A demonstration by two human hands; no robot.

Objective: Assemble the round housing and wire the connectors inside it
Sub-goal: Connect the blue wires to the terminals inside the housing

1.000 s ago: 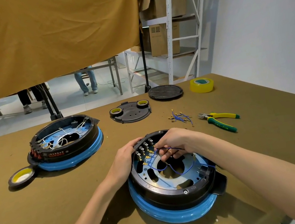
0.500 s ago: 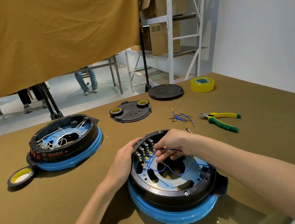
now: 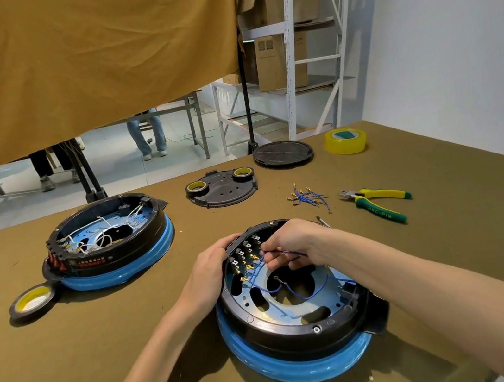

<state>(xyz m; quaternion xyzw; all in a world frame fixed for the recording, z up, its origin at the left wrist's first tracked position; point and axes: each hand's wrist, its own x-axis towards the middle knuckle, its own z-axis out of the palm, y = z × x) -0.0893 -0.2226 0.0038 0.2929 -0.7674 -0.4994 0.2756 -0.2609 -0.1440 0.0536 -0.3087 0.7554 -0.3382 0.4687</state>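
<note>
Where right hand (image 3: pixel 296 243) pinches blue wire (image 3: pixel 294 293), fingertips seem hidden.

The green handle of the pliers (image 3: pixel 379 204), at two o'clock from the near housing, reads "JING-PIN"; print on the far housing's (image 3: pixel 109 244) black wall is too small to read.

The right hand (image 3: pixel 296 243) has edged its pinched blue wire (image 3: pixel 283 254) closer to the brass terminals (image 3: pixel 249 263).
</note>
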